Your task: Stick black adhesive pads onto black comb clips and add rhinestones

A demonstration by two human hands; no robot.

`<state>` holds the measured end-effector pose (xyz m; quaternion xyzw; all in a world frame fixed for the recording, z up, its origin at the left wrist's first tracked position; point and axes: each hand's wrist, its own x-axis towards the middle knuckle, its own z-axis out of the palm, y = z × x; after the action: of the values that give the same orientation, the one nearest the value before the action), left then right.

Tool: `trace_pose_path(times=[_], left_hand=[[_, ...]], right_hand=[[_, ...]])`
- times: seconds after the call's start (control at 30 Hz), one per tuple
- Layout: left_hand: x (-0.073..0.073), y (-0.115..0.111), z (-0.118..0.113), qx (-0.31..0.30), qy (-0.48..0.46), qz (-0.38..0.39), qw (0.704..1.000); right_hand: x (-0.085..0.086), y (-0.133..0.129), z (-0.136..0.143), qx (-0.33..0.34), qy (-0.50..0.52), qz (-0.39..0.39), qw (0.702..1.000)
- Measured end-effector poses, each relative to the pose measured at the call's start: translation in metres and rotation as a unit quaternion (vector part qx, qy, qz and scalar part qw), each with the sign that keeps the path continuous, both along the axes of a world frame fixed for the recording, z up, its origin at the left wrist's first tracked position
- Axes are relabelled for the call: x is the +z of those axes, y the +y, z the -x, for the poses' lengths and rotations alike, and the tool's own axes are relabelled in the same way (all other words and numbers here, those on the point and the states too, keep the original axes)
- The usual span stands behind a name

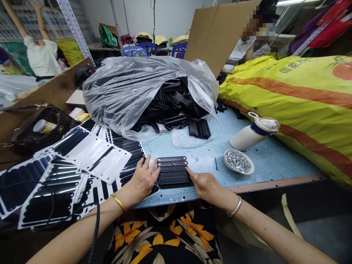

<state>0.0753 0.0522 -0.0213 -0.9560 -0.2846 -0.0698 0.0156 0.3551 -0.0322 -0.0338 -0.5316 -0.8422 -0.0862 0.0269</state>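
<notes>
Several black perforated plastic strips (173, 169) lie side by side on the blue speckled table, in front of me. Small shiny round pieces show at the ends of the upper strips. My left hand (143, 179) rests at their left ends with its fingers spread. At the right ends is my right hand (206, 185), its index finger pointed at the strips and touching their edge; the other fingers are curled under, and whether something small is in them is hidden. To the right, a white bowl (250, 171) holds many small silvery metal pieces.
A clear plastic bag (118, 91) spills black plastic parts (176, 99) behind the strips. Sheets of black stickers (49, 190) cover the left side. A white bottle (246, 137) lies tilted against a large yellow sack (302, 106). Two other people are further back.
</notes>
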Motion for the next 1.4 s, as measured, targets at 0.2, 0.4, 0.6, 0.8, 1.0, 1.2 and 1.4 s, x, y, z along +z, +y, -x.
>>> trace_pose_path(times=[0.2, 0.4, 0.6, 0.8, 1.0, 1.2, 1.4], left_hand=[[-0.008, 0.004, 0.001, 0.002, -0.043, 0.014, 0.999], [-0.008, 0.006, -0.001, 0.012, -0.083, 0.040, 0.996], [-0.006, 0.004, 0.000, 0.011, -0.072, 0.038, 0.997], [-0.011, 0.005, 0.002, 0.004, -0.072, 0.002, 0.997], [-0.009, 0.010, -0.001, 0.010, -0.083, 0.010, 0.996], [-0.007, 0.009, -0.006, 0.006, -0.104, 0.017, 0.994], [-0.011, 0.011, -0.009, 0.012, -0.149, 0.010, 0.989]], right_hand=[[0.001, -0.001, 0.000, 0.002, -0.008, 0.002, 1.000], [-0.001, -0.002, -0.001, 0.004, 0.023, 0.001, 1.000], [-0.003, -0.002, -0.002, -0.003, 0.016, 0.007, 1.000], [-0.005, -0.002, -0.003, -0.003, 0.005, 0.004, 1.000], [-0.005, -0.002, -0.003, -0.003, 0.006, 0.008, 1.000], [-0.005, -0.003, -0.004, -0.003, 0.022, 0.003, 1.000], [-0.010, -0.002, -0.005, 0.004, 0.036, -0.009, 0.999]])
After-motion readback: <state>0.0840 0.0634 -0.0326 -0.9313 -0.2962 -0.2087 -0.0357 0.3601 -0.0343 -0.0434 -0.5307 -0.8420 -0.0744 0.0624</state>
